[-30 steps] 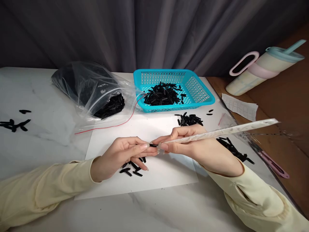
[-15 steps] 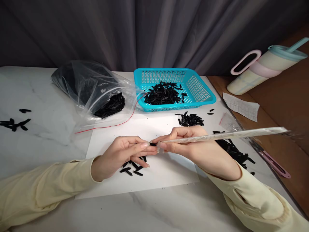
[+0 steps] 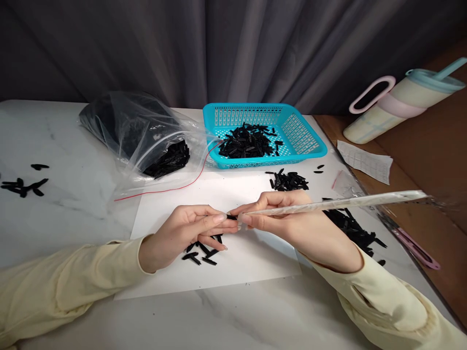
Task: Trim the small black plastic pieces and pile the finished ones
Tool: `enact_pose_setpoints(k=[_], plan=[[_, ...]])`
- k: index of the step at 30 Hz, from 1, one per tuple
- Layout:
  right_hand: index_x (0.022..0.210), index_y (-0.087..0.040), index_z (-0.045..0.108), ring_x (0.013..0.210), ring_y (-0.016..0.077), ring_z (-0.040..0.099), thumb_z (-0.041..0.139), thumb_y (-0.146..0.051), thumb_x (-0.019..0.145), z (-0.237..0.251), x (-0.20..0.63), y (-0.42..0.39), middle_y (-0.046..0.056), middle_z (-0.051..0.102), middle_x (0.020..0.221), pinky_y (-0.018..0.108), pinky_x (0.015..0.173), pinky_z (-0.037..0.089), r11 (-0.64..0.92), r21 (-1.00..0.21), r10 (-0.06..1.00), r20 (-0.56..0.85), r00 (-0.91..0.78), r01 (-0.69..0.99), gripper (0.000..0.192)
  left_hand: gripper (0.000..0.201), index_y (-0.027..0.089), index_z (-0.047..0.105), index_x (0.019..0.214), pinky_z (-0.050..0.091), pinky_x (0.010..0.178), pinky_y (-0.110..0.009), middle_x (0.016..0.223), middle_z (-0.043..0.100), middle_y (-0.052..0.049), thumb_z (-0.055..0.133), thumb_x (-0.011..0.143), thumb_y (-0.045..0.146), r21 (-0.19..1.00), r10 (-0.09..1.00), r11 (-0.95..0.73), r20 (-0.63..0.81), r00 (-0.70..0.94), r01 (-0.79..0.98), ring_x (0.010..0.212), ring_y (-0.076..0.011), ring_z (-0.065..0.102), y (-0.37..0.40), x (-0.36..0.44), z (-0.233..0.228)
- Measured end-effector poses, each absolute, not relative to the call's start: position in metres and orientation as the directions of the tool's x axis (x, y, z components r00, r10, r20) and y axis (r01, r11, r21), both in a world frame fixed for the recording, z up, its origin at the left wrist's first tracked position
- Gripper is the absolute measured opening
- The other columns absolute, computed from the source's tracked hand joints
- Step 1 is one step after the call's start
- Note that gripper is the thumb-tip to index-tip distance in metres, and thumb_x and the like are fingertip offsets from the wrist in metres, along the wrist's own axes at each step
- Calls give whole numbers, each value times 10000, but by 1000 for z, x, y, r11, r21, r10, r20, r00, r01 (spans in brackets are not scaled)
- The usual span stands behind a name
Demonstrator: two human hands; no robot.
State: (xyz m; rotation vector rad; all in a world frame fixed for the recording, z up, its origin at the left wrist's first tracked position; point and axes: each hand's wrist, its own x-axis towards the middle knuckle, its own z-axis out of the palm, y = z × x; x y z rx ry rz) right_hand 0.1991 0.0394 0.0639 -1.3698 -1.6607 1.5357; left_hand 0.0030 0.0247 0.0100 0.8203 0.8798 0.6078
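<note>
My left hand [image 3: 195, 226] pinches a small black strip-shaped piece [image 3: 231, 217] between thumb and fingers above the white sheet [image 3: 262, 260]. Close against it, my right hand [image 3: 280, 214] grips a long thin pale stick [image 3: 346, 202], which looks wrapped in clear film. Its narrow end is at the black piece; whether they touch is hidden by my fingertips. The other end points right and is blurred. Below my left hand, several loose black pieces [image 3: 209, 253] lie on the sheet, partly covered by my fingers. A small heap of such pieces [image 3: 290, 180] is just beyond my right hand.
A blue basket [image 3: 314, 148] at the back holds many black pieces. Left of it lies a clear zip bag [image 3: 138, 131] with more. Other pieces lie at far left [image 3: 24, 187] and right [image 3: 352, 228]. Pink-handled tool [image 3: 416, 248], paper slip [image 3: 367, 160] and tumbler [image 3: 397, 109] are at right.
The far end of the pale stick has shifted slightly left and up. Both hands keep nearly the same place and hold.
</note>
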Motion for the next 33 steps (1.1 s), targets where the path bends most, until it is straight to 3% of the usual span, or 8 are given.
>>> enact_pose_setpoints(k=[6,11,15,19,24,29,33], plan=[[556,-185,574,818,176,694,619,-62,745,64,198,39,9,736,836,253,706,555,-122,-943,896,-240,-375,311,229,203,141,669,873,577,705,-276,1002,703,-107,596,828,324,827,755,545,-415,508,-134,1068,-262,594,25,3,9],[577,-178,555,823,170,690,596,-70,769,62,196,33,6,735,830,229,678,531,-37,-916,910,-197,-365,400,224,174,145,676,880,574,702,-236,970,712,-83,588,839,289,823,755,547,-406,515,-153,1024,-224,621,25,4,9],[637,-177,564,795,181,685,562,-158,827,58,194,22,21,730,864,235,640,505,135,-835,924,-88,-371,533,190,150,142,673,869,566,747,-252,960,712,-69,589,838,262,829,761,536,-394,515,-159,986,-204,636,23,4,12],[817,-174,601,704,139,668,494,-152,873,49,190,11,24,712,852,207,624,498,309,-755,908,54,-415,578,123,140,137,671,889,553,752,-234,912,716,-57,616,817,245,833,772,534,-413,484,-141,883,-164,660,21,6,12],[866,-131,567,831,200,650,384,-47,857,36,183,1,116,672,892,280,700,528,582,-590,808,340,-481,560,201,134,117,667,781,554,733,-231,796,711,-42,647,786,249,820,785,553,-455,421,-146,770,-134,660,23,11,14],[914,-123,554,879,219,637,336,-54,896,30,178,0,134,662,887,334,742,546,664,-459,747,443,-496,591,229,141,111,666,741,557,718,-229,757,704,-37,650,776,246,821,798,548,-457,392,-160,749,-131,656,25,12,14],[946,-103,539,887,222,623,366,-78,892,21,180,3,146,652,892,337,747,539,678,-484,734,465,-494,553,184,138,110,666,740,557,731,-243,783,713,-53,650,772,243,826,807,536,-443,390,-171,801,-162,667,25,12,13]])
